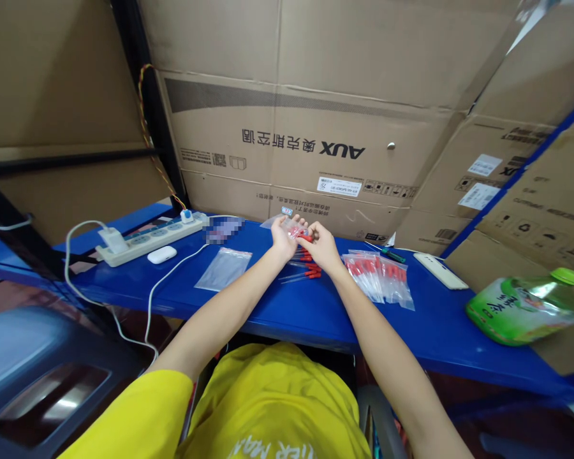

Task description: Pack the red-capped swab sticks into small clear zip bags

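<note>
My left hand (281,241) holds a small clear zip bag (293,229) with red pieces showing at it. Against the bag, my right hand (323,247) is closed in a pinch on a thin red-handled tool (306,236), partly hidden by the fingers. Below both hands, several similar red-handled tools (312,271) with thin shafts lie on the blue tabletop (277,312). To the left is a flat clear zip bag (224,269). On the right, several filled zip bags (379,275) with red handles inside overlap each other.
A power strip (153,241), a white earbud case (162,255) and a white cable (159,280) are at the left. At the right are a dark green screwdriver (393,255), a phone (441,271) and a green-labelled bottle (521,309). Cardboard (287,108) walls the back.
</note>
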`<state>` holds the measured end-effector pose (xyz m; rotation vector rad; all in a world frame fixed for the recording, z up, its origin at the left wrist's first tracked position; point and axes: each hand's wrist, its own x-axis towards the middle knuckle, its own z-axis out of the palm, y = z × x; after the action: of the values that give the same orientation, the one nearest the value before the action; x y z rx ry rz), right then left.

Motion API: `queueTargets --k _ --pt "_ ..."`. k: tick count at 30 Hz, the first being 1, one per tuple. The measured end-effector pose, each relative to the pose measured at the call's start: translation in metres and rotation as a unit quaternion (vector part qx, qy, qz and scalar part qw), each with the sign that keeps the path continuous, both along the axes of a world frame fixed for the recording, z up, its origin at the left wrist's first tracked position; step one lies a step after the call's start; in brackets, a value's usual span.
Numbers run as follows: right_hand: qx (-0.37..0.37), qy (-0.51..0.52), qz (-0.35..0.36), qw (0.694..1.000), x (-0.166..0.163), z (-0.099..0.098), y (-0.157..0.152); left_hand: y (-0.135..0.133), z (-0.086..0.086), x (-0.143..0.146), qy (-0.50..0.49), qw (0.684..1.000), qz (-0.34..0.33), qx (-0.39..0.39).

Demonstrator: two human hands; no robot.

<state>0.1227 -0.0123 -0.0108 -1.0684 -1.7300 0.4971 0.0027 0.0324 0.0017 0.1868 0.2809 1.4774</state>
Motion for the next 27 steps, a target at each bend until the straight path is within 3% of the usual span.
queueTargets --k 5,11,23,27 --pt "-0.035 0.061 0.039 0.997 -0.0001 -0.0021 0.0045 0.0007 -0.0007 -0.0001 -0.001 1.000 0.008 -0.015" --pt "-0.043 0.084 0.011 0.995 0.0014 0.0017 0.0031 -0.0006 0.0017 -0.0012 0.002 1.000 0.009 -0.006" --pt "-0.041 0.089 0.081 0.992 0.0042 0.0009 0.0045 -0.0018 0.0055 -0.0017 -0.010 1.000 0.015 0.008" --pt "-0.012 0.099 0.068 0.993 0.0019 -0.0017 0.0047 -0.0033 0.0046 -0.0005 0.004 0.999 0.002 0.033"
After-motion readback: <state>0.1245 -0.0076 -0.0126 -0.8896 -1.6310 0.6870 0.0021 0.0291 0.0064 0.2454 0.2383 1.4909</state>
